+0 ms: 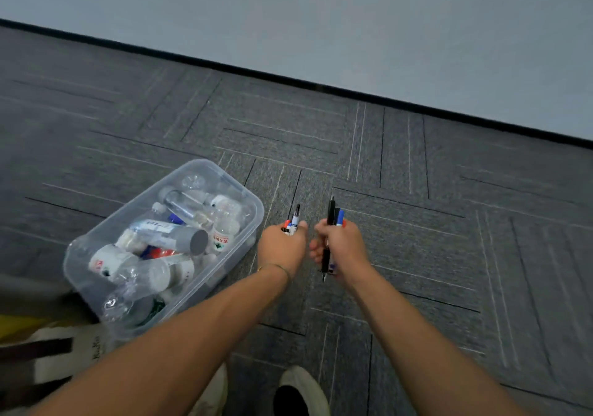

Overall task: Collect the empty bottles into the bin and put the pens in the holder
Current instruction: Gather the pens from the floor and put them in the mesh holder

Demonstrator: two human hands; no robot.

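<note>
A clear plastic bin (247,197) sits on the carpet at the left, filled with several empty bottles (160,235). My left hand (280,248) grips a bunch of pens (293,223) whose tips stick up out of the fist; whether a holder is under them is hidden by the hand. My right hand (341,248) grips another bunch, a long black pen (330,213) and a blue-capped marker (340,217), upright just right of the left hand. The hands are close together, above the carpet to the right of the bin.
Grey patterned carpet (417,191) runs to a pale wall with a black skirting board (321,86) at the back. A cloth bag (57,354) lies at the lower left beside the bin. My two shoes (301,393) show at the bottom.
</note>
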